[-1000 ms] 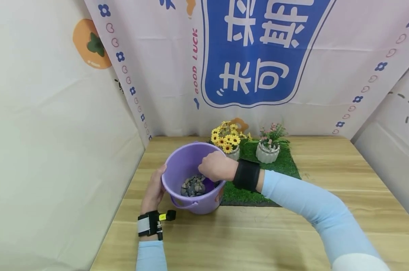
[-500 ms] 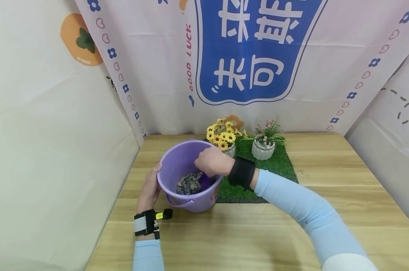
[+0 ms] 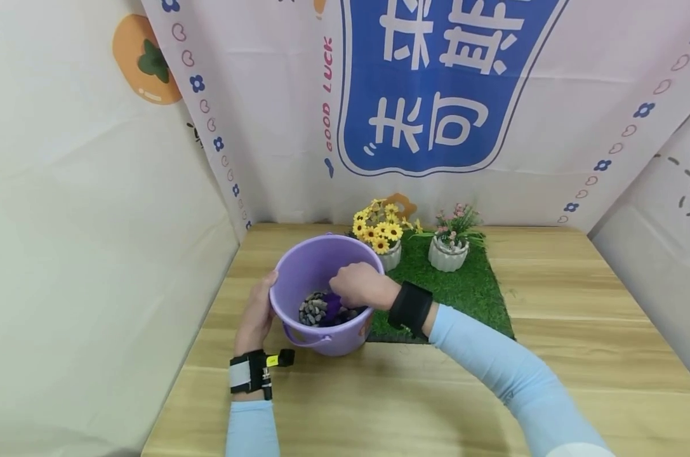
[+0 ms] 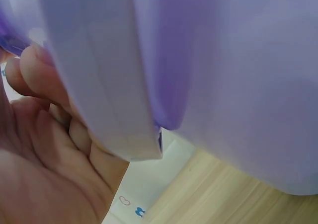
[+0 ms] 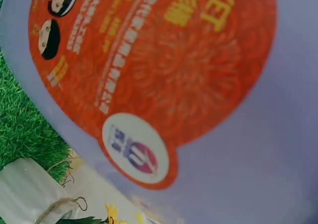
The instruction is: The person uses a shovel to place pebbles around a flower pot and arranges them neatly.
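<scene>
A light purple bucket (image 3: 345, 341) stands on the wooden table, its mouth tipped toward the head camera. My left hand (image 3: 256, 317) grips the rim on its left side; in the left wrist view the fingers (image 4: 39, 75) curl over that rim. Inside the bucket is my right hand (image 3: 358, 285), curled around a dark purple scoop (image 3: 332, 307) whose grip end is hidden by the hand. Grey and brown stones (image 3: 312, 309) lie at the bottom around the scoop. The right wrist view shows only the bucket's outside with a red sticker (image 5: 198, 85).
Green artificial turf (image 3: 470, 292) lies behind and right of the bucket. On it stand a white pot of yellow flowers (image 3: 381, 231), close to the bucket's rim, and a white pot of pink flowers (image 3: 449, 254). A printed cloth (image 3: 287, 139) hangs behind the table (image 3: 413, 393).
The right hand and scoop have shifted slightly down and toward the near side inside the bucket, and the stones around the scoop have moved. The left hand keeps its hold on the rim.
</scene>
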